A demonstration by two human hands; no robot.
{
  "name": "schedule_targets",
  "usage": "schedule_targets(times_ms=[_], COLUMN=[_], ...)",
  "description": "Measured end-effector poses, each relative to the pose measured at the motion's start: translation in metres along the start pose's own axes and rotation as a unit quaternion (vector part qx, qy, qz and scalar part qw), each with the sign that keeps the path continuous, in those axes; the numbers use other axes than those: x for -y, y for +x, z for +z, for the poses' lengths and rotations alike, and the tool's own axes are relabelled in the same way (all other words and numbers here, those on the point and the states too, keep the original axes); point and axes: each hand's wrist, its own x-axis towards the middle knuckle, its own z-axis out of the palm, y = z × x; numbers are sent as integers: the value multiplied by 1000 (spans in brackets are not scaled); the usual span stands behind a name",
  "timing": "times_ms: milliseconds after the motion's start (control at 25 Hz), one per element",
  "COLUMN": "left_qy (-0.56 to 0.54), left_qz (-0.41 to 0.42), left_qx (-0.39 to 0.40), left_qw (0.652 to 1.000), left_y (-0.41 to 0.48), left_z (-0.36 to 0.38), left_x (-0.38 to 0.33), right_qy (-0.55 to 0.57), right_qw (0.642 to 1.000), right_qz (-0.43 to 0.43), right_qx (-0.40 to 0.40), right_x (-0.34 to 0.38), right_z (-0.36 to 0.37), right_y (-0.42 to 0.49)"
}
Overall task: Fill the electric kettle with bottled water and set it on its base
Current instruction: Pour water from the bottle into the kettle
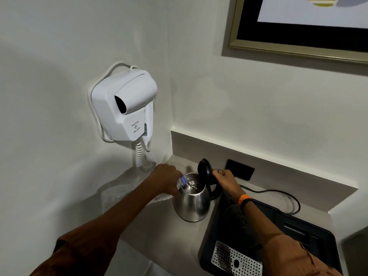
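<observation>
Left hand [166, 177] clamped on tilted bottle [182, 183] over open steel kettle [192, 204], right hand [225, 179] gripping kettle handle, lower centre of frame.

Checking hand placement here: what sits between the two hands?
In the head view, the steel kettle's open mouth and raised black lid lie between the left hand, tipping the bottle, and the right hand.

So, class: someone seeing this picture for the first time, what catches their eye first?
Probably the white wall-hung hair dryer on the left wall, with its coiled cord. Next, low in the middle, the steel kettle on the counter: the left hand tips a water bottle into it while the right hand holds the handle.
</observation>
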Motion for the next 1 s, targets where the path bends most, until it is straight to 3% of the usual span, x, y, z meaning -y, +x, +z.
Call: schedule_targets(times_ms=[520,1000], left_qy=[5,-54], left_qz=[-8,-17], left_qx=[27,-30], left_qw=[1000,998], left_y=[-4,-10], left_z=[1,12], left_x=[5,3], right_qy=[-18,-14], right_qw=[1000,1000], right_qz=[-11,-6], right_qx=[2,-9], right_x=[3,7], right_z=[-1,2], right_y=[-2,-5])
